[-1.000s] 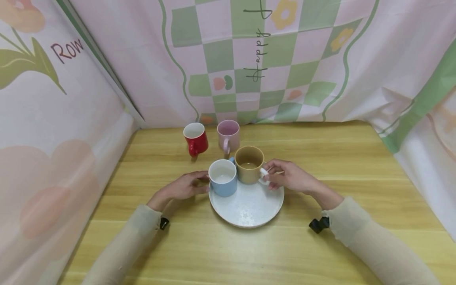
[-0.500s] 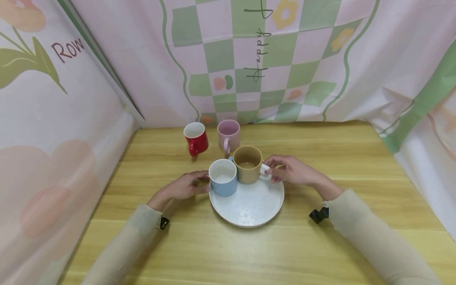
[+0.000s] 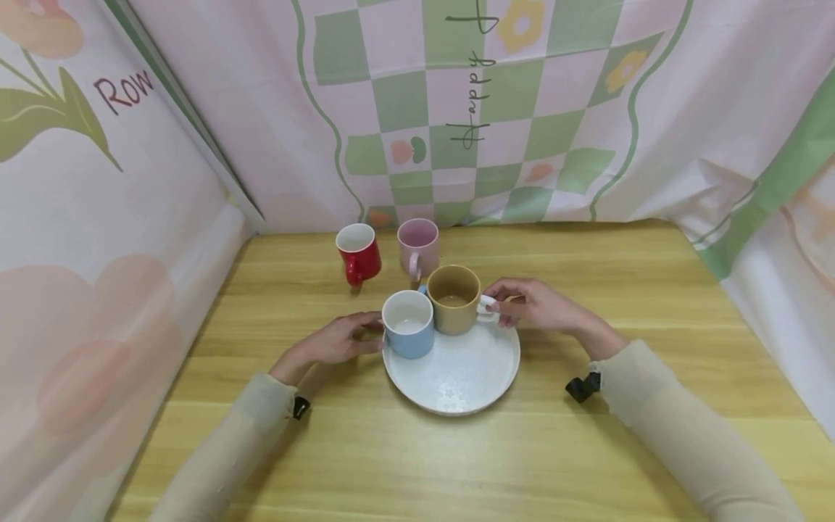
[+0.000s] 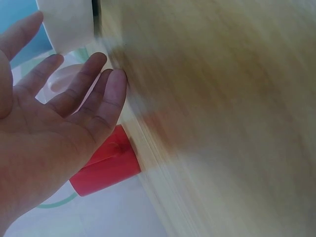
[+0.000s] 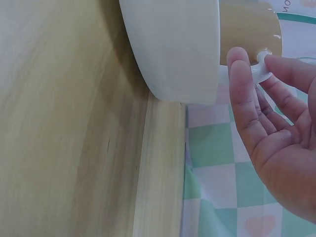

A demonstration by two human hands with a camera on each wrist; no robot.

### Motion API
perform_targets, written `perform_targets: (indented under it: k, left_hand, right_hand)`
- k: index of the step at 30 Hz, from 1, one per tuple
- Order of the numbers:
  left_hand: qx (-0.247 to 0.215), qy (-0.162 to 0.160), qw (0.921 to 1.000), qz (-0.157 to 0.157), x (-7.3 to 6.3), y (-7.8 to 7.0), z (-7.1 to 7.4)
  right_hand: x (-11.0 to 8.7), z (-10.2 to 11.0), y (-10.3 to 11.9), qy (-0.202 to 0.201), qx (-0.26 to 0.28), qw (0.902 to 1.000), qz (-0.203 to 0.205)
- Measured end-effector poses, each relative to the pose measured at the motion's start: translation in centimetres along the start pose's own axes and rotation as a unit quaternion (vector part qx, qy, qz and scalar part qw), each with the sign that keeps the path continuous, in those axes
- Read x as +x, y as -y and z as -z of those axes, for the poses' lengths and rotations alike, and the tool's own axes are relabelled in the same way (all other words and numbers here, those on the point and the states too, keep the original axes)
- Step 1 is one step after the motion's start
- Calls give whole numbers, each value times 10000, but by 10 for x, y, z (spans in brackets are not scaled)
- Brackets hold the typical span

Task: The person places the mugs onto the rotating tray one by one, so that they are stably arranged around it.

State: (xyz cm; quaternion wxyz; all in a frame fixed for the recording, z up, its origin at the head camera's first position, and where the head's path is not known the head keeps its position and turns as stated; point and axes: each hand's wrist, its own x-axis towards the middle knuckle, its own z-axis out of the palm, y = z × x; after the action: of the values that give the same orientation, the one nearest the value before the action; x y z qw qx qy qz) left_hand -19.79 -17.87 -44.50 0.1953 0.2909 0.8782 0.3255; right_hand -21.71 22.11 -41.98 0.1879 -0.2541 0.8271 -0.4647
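Note:
On a round white plate (image 3: 457, 384), a light blue mug (image 3: 409, 342) and a tan mug (image 3: 454, 317) stand upright side by side at the left and back. My right hand (image 3: 538, 308) pinches the white handle (image 3: 487, 307) of the tan mug between thumb and fingers. In the right wrist view the fingers lie about that handle, beside the plate's edge (image 5: 173, 54). My left hand (image 3: 335, 339) is at the left side of the blue mug, its fingertips right at the mug and the plate's rim. Its fingers look relaxed and spread in the left wrist view.
Behind the plate stand a red mug (image 3: 365, 262) with a white inside and a pink mug (image 3: 425, 259), both handles facing forward. The wooden table (image 3: 424, 471) ends at a patterned curtain (image 3: 450, 109) at the back, with more cloth on both sides.
The tan mug has shifted slightly left towards the blue mug, and its handle has swung a little towards the back with my right hand. My left hand has stayed in place.

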Motion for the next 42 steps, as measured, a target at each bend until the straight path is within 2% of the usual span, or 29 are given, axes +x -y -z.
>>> perform_targets:
  k: [9, 22, 33, 42]
  left_hand:
    - [-41, 20, 10000, 41, 0, -1, 0]
    - [-27, 19, 10000, -55, 1, 0, 1]
    - [-60, -98, 9999, -63, -1, -1, 1]
    - [-97, -359, 9993, 38, 0, 3, 3]
  right_hand:
    - [3, 4, -1, 72, 12, 10000, -52]
    - [5, 6, -6, -9, 136, 9995, -280]
    - [4, 8, -10, -73, 393, 9982, -449]
    - [0, 12, -12, -154, 498, 9975, -481]
